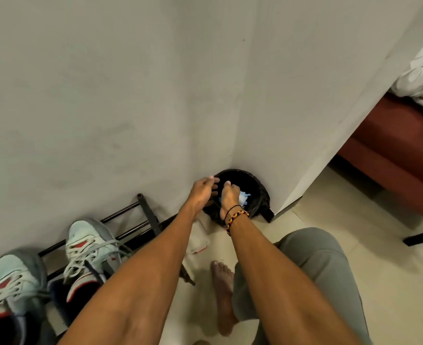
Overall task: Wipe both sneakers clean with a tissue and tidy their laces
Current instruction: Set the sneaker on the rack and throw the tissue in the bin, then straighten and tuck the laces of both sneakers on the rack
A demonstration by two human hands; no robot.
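Observation:
Two pale mint and grey sneakers with red accents and loose grey laces stand on a black metal shoe rack (130, 221) at the lower left: one sneaker (90, 245) further right, the other sneaker (11, 282) at the frame's edge. Both my hands are over a black bin (255, 185) in the wall corner. My left hand (203, 192) hovers at the bin's left rim, fingers apart and holding nothing. My right hand (230, 197) points down into the bin, its fingers hidden. A crumpled white-blue tissue (245, 197) lies right beside it; whether the hand grips the tissue is unclear.
A white pack with a red edge (199, 239) lies on the tiled floor between rack and bin. My bare foot (224, 295) and grey-trousered knee (317, 270) are below. A brown bench (392, 145) with white cloth (419, 80) stands at the right, beyond a wall corner.

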